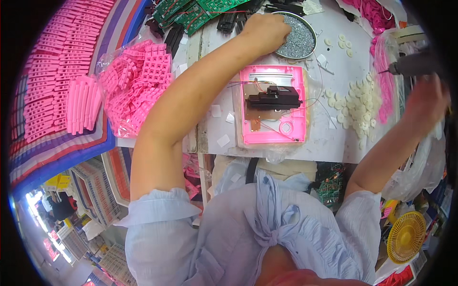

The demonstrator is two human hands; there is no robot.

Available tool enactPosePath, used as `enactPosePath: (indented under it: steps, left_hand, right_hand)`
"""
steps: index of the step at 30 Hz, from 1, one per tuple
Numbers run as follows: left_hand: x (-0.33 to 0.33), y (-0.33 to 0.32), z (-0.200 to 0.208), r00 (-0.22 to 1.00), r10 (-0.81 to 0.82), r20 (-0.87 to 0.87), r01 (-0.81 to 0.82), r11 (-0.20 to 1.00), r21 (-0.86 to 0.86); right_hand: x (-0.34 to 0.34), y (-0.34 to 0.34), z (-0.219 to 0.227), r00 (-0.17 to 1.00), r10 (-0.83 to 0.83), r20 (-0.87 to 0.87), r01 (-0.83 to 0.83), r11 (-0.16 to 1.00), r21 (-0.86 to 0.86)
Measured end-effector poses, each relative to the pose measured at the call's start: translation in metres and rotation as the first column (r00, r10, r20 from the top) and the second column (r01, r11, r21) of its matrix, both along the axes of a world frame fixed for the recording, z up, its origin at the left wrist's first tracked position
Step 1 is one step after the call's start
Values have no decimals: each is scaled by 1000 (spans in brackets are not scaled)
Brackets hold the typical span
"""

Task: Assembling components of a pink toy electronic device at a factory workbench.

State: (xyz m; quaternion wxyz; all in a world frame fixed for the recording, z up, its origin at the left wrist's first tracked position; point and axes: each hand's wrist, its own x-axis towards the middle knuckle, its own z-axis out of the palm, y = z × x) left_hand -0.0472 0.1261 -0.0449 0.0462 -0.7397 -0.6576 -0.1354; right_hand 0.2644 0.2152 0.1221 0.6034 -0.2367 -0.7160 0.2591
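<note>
Pink plastic makes up the open housing (272, 105) lying flat on the white worktop (329, 143) right in front of the person, with a black module (273, 97) seated across its middle, thin red wires looping around it and a metal strip along its far edge. It looks light and stiff, but the wires seem fragile, so the safe hold is probably on the outer rim, away from the wiring. To its right lies a scatter of small white discs (355, 102); to its left, a clear bag of pink moulded parts (138, 83), and beyond that, rows of pink strips (52, 76).

The right hand (427, 97) is raised at the right edge, wrapped around the grip of a power screwdriver (410, 64) whose tip points left; the hand is blurred, so the exact finger positions are unclear.

Farthest out, the left arm stretches straight over the table and the left hand (265, 31) rests in a round metal dish of small screws (298, 38), fingers curled down into the pile; whether they pinch a screw I cannot tell. The screws are tiny, smooth and likely slippery. Green circuit boards (191, 12) lie beyond
</note>
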Motion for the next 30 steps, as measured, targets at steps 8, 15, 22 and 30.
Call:
enactPosePath:
  steps: [8, 15, 22, 30]
  left_hand:
    - [7, 2, 23, 996, 49, -76, -55, 996, -73]
    - [30, -89, 76, 992, -79, 103, 47, 957, 287]
    - [71, -171, 69, 772, -45, 634, -51, 990, 132]
    - [76, -181, 69, 712, -27, 701, -120, 980, 161]
  right_hand:
    - [-82, -23, -23, 733, 643, -220, -667, 617, -419]
    - [-111, -85, -36, 449, 767, -459, -884, 308, -351]
    - [-102, -123, -39, 323, 854, -408, -943, 256, -212]
    - [-102, -141, -37, 412, 836, -362, -905, 328, -272]
